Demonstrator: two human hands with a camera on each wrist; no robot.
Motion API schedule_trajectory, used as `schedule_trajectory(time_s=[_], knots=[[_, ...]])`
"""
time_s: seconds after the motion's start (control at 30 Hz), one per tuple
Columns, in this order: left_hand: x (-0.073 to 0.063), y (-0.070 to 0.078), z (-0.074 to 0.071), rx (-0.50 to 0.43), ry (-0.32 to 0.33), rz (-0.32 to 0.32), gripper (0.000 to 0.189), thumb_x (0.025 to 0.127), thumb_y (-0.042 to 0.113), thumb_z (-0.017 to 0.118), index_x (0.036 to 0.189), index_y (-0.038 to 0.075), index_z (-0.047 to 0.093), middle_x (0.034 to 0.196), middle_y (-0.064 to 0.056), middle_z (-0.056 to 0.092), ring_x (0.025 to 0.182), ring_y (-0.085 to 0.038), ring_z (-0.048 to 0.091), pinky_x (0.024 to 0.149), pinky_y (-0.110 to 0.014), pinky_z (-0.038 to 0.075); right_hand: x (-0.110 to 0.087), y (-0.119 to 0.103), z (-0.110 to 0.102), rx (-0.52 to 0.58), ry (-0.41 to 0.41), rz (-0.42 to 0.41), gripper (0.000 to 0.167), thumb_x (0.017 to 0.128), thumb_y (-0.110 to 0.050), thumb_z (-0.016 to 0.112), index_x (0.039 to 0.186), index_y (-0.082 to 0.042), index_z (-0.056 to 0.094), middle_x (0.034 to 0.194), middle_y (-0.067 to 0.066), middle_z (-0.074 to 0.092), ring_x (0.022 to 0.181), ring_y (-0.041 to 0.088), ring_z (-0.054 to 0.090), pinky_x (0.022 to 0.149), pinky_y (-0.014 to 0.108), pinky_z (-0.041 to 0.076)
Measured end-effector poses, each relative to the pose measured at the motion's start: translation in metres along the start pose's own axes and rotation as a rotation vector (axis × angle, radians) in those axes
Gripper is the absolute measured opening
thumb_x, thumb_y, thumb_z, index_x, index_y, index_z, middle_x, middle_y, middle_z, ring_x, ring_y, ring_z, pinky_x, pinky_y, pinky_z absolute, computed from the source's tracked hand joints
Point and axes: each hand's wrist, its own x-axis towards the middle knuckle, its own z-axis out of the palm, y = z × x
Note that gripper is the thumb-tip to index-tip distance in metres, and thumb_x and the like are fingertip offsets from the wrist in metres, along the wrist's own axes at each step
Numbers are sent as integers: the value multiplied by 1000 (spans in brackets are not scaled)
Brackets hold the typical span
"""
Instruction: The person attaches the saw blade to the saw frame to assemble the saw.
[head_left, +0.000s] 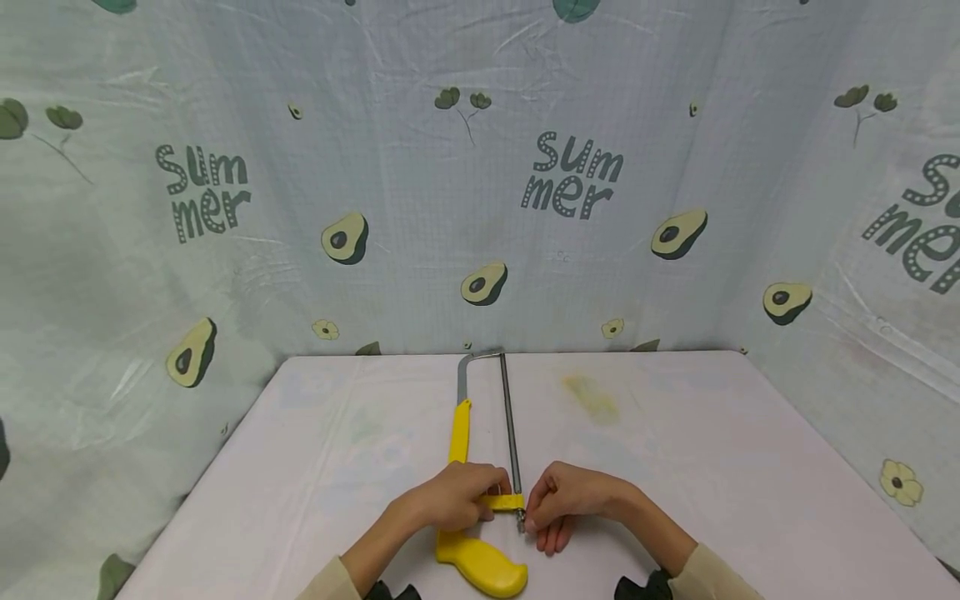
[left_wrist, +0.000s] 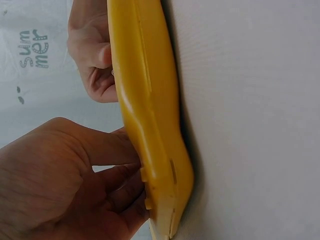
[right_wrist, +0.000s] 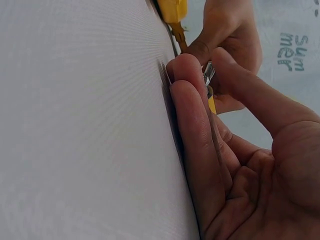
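A hacksaw with a yellow handle and a grey metal frame lies on the table, its far end pointing away from me. Its long straight bar runs along the right side. My left hand reaches across the saw and grips the yellow crosspiece between thumb and fingers. At the near end of that bar, my right hand pinches the small metal nut with thumb and forefinger; its other fingers lie close to the tabletop. The handle fills the middle of the left wrist view.
The white-covered table stretches out on both sides of the saw, with a yellowish stain toward the back right. A printed curtain with avocados and lettering hangs behind and beside the table.
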Motion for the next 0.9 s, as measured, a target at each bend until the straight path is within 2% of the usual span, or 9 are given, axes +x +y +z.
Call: schedule_trajectory(time_s=[0.23, 0.9], knots=[[1, 2, 0, 13, 4, 7, 24, 93, 10, 74, 112, 21, 65, 100, 11, 66, 86, -3, 54, 87, -24, 52, 0, -1, 1, -18, 13, 9, 30, 95, -29, 75, 97, 1, 78, 70, 2, 74, 58, 8, 71, 55, 21, 56], [0, 2, -1, 12, 1, 12, 22, 94, 11, 73, 111, 21, 65, 99, 11, 64, 85, -3, 52, 86, -23, 51, -1, -3, 4, -17, 39, 22, 30, 95, -30, 75, 93, 1, 78, 68, 1, 74, 55, 7, 70, 53, 20, 55]])
